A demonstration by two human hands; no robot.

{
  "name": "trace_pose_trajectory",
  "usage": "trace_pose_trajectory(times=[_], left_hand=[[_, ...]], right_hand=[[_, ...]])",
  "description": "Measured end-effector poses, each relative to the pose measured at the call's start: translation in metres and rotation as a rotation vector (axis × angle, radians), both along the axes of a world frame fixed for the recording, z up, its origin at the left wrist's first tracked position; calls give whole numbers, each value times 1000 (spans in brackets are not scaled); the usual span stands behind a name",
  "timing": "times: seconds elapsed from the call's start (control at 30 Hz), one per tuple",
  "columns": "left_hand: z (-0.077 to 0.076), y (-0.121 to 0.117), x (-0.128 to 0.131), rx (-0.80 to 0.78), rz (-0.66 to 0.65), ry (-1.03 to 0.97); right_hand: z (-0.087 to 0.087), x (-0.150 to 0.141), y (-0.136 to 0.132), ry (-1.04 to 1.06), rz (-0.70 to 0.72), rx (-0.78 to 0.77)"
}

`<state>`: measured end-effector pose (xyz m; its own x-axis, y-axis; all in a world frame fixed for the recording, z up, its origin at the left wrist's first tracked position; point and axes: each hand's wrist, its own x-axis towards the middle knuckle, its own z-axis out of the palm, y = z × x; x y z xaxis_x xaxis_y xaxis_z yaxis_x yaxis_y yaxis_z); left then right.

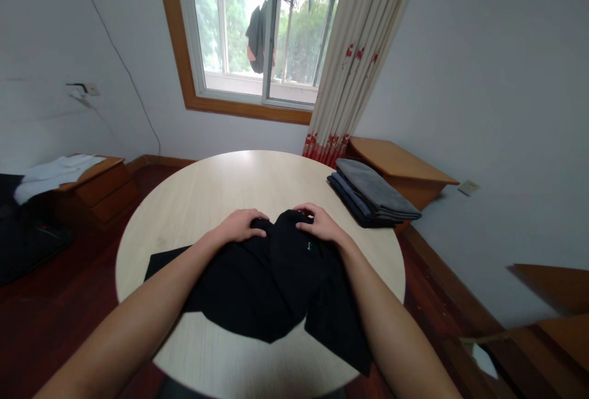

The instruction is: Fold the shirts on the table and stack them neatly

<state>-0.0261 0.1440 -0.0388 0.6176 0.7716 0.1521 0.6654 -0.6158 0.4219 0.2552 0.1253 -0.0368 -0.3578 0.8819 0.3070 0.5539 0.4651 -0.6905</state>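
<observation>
A black shirt point(257, 282) lies rumpled on the round pale table point(221, 184), with a small white mark on its right part. Sleeve-like ends spread to the left and the lower right, the latter reaching the table's near edge. My left hand point(243, 226) is closed on the shirt's far edge, thumb on top and fingers partly hidden by cloth. Just right of it, my right hand point(319, 222) grips the same far edge, its thumb over the fabric and its fingers behind. A raised fold of the cloth stands between both hands.
A stack of folded dark and grey clothes point(377, 193) sits at the table's right edge. Behind it stands a wooden cabinet point(400, 162) beside the curtain point(354, 61). To the left is a low wooden drawer unit point(108, 187) with white cloth point(59, 172) on top.
</observation>
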Motion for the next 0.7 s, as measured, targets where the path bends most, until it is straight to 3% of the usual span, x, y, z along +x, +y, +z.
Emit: trace_pose_trajectory(times=[0.1, 0.27, 0.37, 0.5, 0.7], left_hand=[[10, 4, -10, 76, 178, -49], [28, 11, -46, 380, 636, -303], [32, 13, -65, 539, 815, -374], [28, 10, -68, 553, 797, -327], [22, 9, -54, 521, 655, -275]], right_hand=[[10, 6, -6, 111, 4, 112], [20, 4, -14, 294, -110, 387], [17, 5, -12, 245, -147, 359], [2, 11, -6, -28, -202, 92], [-9, 20, -1, -328, -350, -135]])
